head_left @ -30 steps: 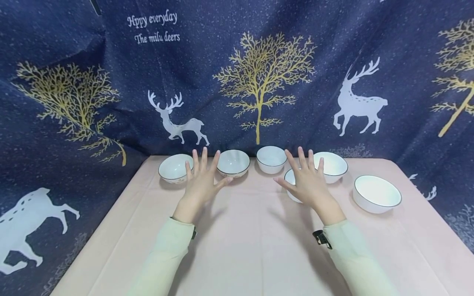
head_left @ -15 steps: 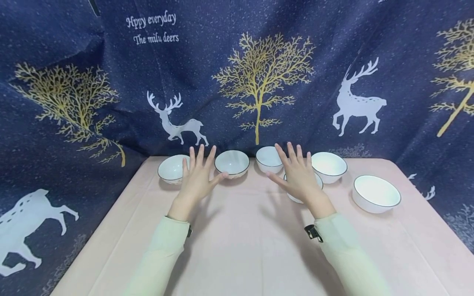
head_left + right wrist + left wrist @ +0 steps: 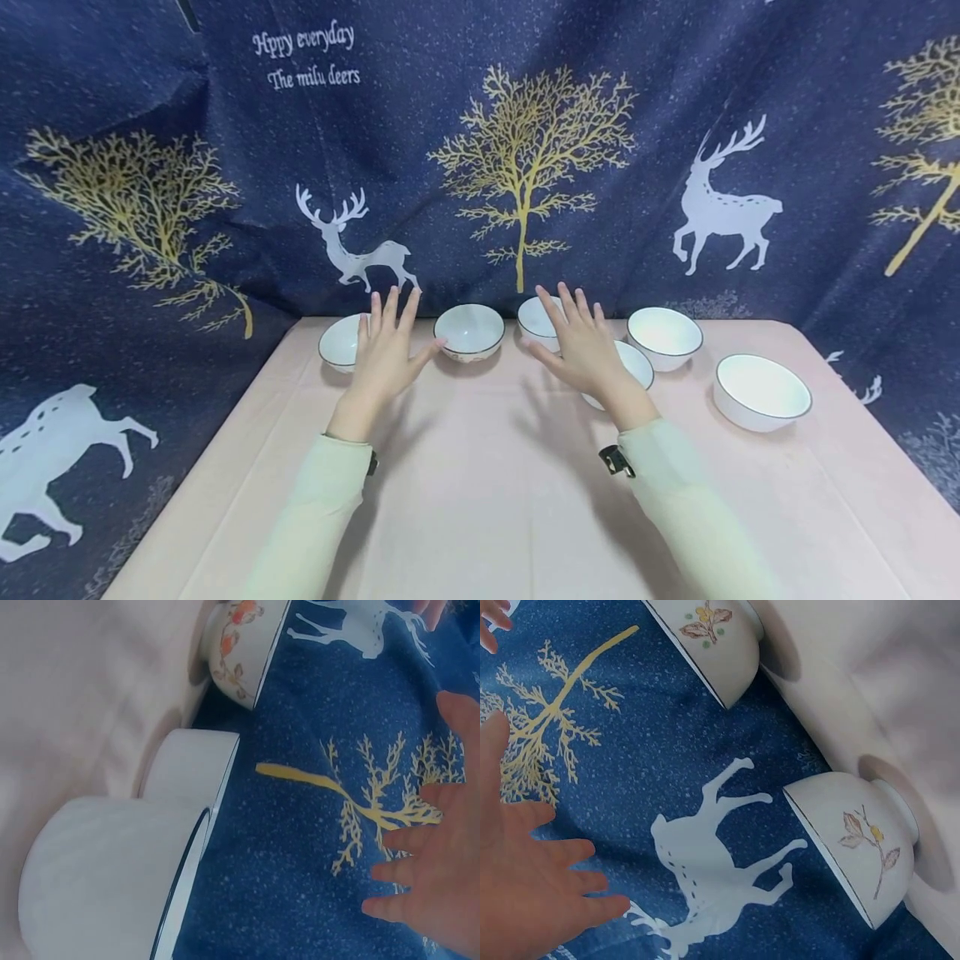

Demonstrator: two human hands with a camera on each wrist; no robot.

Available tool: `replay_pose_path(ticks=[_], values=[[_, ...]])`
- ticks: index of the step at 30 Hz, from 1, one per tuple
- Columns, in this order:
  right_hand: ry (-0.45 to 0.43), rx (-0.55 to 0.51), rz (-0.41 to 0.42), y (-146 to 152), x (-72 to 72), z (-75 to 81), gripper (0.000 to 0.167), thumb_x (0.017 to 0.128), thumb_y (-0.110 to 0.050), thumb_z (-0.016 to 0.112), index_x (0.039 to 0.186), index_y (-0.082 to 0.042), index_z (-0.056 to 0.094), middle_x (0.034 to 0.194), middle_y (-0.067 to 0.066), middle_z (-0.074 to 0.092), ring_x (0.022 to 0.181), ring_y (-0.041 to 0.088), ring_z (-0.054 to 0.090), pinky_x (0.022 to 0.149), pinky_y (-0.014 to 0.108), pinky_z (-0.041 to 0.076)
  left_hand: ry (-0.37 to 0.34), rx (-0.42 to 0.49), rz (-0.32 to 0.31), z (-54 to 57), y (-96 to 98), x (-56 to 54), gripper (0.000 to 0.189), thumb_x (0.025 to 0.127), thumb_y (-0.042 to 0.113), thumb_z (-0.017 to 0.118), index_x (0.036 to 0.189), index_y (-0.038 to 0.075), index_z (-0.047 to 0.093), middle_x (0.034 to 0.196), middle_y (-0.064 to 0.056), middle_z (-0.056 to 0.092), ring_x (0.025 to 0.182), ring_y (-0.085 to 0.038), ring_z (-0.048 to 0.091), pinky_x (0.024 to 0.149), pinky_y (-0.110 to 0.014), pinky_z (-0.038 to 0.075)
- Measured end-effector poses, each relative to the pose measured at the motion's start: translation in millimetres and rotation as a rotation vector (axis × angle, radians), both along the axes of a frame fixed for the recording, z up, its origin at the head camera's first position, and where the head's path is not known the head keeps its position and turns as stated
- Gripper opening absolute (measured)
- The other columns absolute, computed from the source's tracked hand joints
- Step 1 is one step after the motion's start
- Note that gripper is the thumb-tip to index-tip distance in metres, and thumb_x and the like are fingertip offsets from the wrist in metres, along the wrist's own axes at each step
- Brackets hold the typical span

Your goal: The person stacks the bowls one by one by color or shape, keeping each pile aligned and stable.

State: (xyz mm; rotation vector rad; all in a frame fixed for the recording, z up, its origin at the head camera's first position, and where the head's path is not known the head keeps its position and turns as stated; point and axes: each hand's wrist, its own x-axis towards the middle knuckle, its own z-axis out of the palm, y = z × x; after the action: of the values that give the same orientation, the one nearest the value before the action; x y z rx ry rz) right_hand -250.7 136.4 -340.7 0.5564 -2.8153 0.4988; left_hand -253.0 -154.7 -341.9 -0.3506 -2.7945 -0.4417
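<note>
My left hand (image 3: pixel 384 354), fingers spread, hovers above the table and partly covers the far-left white bowl (image 3: pixel 339 343). Right of it stands a dark-rimmed bowl (image 3: pixel 470 331); leaf and flower prints show on a bowl (image 3: pixel 859 844) in the left wrist view. With fingers also spread, my right hand (image 3: pixel 588 354) is held up in front of the middle back bowl (image 3: pixel 534 323) and a nearer bowl (image 3: pixel 637 364), hiding part of each. In the right wrist view that hand (image 3: pixel 442 862) is apart from a plain white bowl (image 3: pixel 97 870). Neither hand holds anything.
Two more white bowls stand to the right, one at the back (image 3: pixel 665 335) and one nearer the right edge (image 3: pixel 762 396). A pale pink cloth covers the table (image 3: pixel 465 500). Behind it hangs a dark blue cloth (image 3: pixel 465 233) with deer and trees.
Both hands have drifted left and slightly up, fingers still spread. The right hand has moved farther, uncovering more of the nearer bowl and now covering part of the middle back bowl. The bowls stay put.
</note>
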Motion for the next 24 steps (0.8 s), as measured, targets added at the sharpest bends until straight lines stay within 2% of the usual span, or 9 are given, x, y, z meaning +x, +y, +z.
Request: replay_pose_path(ticks=[6,14,24], values=[[-0.034,-0.043,0.032,-9.9,-9.5,-3.1,0.078,0.096,-0.056,0.044,0.156,-0.02,0.01,0.159,0.019,0.008,0.146,0.038,0.003,0.119,0.057,0.006,0.011,0.04,-0.01,0.1,-7.4,-3.4,0.086,0.093,0.055,0.053,0.156,0.015,0.01,0.159,-0.02,0.003,0.145,-0.039,-0.01,0.118,-0.059,0.001],[-0.025,-0.118,0.089,-20.4,-21.0,-9.5,0.073,0.098,-0.051,0.043,0.156,-0.016,0.015,0.159,0.02,0.013,0.146,0.038,0.009,0.116,0.06,0.015,0.059,0.099,-0.014,-0.9,-18.3,-8.9,0.082,0.094,0.046,0.057,0.154,0.008,0.017,0.157,-0.026,0.011,0.145,-0.041,-0.002,0.118,-0.059,0.007],[-0.077,-0.237,0.114,-36.5,-34.1,-17.4,0.069,0.1,-0.047,0.042,0.155,-0.015,0.016,0.16,0.017,0.012,0.146,0.034,0.013,0.114,0.059,0.023,0.051,0.202,0.012,-4.3,-35.8,-14.1,0.078,0.095,0.041,0.056,0.154,0.008,0.017,0.157,-0.025,0.014,0.146,-0.04,0.001,0.117,-0.06,0.007]])
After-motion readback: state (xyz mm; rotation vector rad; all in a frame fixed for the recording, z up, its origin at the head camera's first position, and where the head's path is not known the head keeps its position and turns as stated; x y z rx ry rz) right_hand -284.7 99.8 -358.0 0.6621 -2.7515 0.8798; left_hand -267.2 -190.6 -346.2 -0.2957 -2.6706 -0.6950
